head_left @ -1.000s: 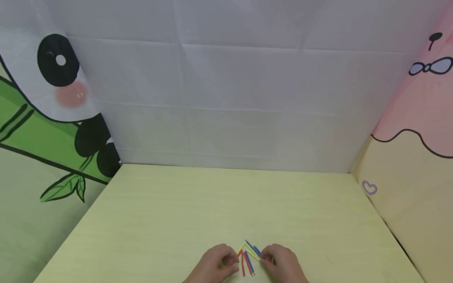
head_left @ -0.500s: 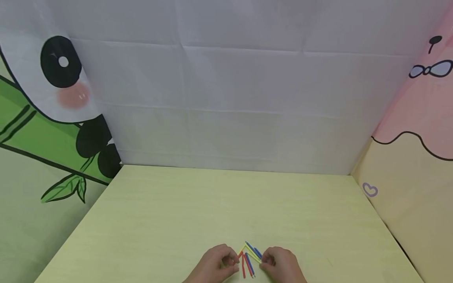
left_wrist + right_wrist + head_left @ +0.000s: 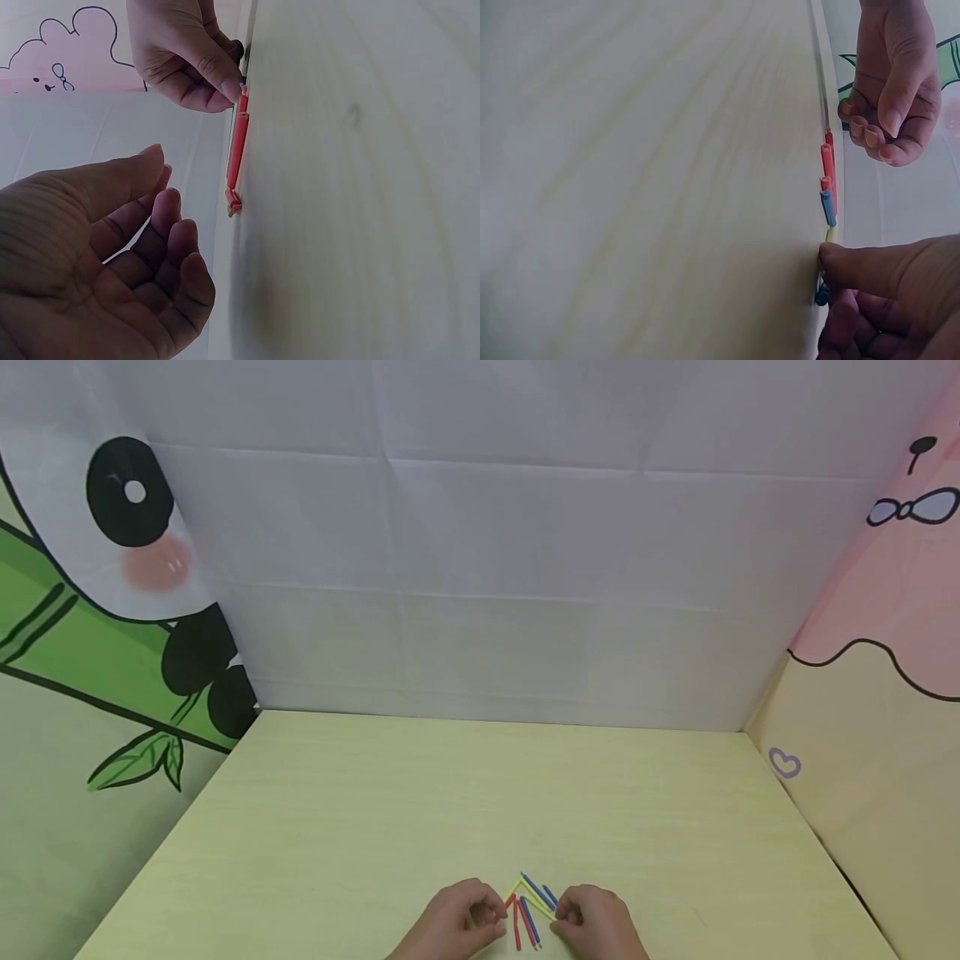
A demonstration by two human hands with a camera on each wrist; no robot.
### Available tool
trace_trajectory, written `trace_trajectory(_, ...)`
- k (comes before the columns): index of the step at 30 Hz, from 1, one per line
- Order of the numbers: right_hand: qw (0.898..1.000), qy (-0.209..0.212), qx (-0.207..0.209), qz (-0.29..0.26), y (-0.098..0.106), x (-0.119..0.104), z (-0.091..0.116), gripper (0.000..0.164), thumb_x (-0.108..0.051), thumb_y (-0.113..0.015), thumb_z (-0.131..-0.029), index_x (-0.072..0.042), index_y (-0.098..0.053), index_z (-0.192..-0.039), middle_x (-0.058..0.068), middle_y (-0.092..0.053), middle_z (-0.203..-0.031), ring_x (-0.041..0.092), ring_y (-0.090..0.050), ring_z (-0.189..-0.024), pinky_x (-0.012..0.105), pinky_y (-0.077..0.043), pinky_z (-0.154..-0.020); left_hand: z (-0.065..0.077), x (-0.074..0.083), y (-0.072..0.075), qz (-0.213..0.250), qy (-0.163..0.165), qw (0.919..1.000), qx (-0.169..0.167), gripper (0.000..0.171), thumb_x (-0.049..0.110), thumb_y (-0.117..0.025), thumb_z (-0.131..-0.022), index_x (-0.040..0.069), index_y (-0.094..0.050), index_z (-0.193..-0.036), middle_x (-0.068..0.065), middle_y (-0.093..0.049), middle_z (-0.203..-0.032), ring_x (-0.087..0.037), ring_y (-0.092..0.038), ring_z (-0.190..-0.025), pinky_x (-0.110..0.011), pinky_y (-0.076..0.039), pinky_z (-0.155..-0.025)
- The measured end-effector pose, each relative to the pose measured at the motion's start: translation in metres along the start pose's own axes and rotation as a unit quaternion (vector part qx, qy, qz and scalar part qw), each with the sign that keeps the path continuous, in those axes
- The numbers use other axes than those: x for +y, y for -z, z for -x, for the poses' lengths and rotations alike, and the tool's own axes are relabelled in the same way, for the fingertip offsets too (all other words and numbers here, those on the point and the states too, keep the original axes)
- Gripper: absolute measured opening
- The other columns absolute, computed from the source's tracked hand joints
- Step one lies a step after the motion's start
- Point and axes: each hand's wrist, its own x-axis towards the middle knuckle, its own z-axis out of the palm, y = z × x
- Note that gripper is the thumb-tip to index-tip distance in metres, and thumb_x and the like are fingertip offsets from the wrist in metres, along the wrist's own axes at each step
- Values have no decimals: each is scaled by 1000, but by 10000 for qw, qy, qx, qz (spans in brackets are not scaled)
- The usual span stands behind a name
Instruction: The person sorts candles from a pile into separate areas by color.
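Observation:
Several thin red, yellow and blue sticks lie between the two hands at the table's near side. One red stick [image 3: 517, 930] and a blue stick [image 3: 531, 920] point toward the near edge; a yellow stick [image 3: 540, 900] slants to the right. My left hand [image 3: 467, 917] hovers left of them; in the left wrist view its fingers are loosely curled around nothing, apart from the red stick [image 3: 237, 150]. My right hand [image 3: 597, 918] pinches the near end of the outermost blue stick [image 3: 551, 895]. In the right wrist view, the thumb hides most of that stick.
A pale wooden table [image 3: 420, 793] spreads out beyond the hands. White cloth [image 3: 480, 585] closes off the back. Printed panels stand at both sides, one with a panda face [image 3: 131, 485], one pink and cream [image 3: 877, 602].
The outermost blue stick has shifted slightly right, away from the blue stick next to it, with my right hand. My left hand has stayed almost still. The head view tilted a little.

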Motion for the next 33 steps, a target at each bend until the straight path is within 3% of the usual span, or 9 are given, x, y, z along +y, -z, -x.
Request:
trace_trajectory(9,9997,-102,103,195,1,-5,1,18,-14,-79,-79,-16,-63,-70,-9,-49,-59,7,-42,-55,25,-35,-55,1,-2,0,-48,-205,9997,135,8,17,-73,-87,15,-67,-91,15,-57,-81,1,-53,-74,-21,-45,-65)
trace_trajectory(18,9991,-175,193,329,1,-7,2,17,-14,-78,-80,-17,-64,-70,-9,-48,-60,8,-41,-56,25,-34,-55,3,-3,0,100,-85,9999,111,8,18,-73,-88,14,-66,-91,15,-55,-79,1,-51,-72,-21,-45,-63)
trace_trajectory(25,9994,88,303,157,3,-4,2,12,-13,-74,-81,-16,-66,-74,-11,-51,-64,5,-43,-59,24,-37,-57,5,-2,2,107,-99,9998,155,8,18,-72,-89,14,-66,-91,15,-55,-80,0,-51,-73,-21,-45,-63)
trace_trajectory(33,9995,25,278,-110,7,-3,-2,9,-14,-74,-84,-16,-67,-78,-12,-58,-71,5,-49,-65,24,-42,-61,5,-2,3,24,-134,9997,209,7,18,-72,-89,15,-66,-91,15,-55,-79,1,-51,-72,-20,-44,-63)
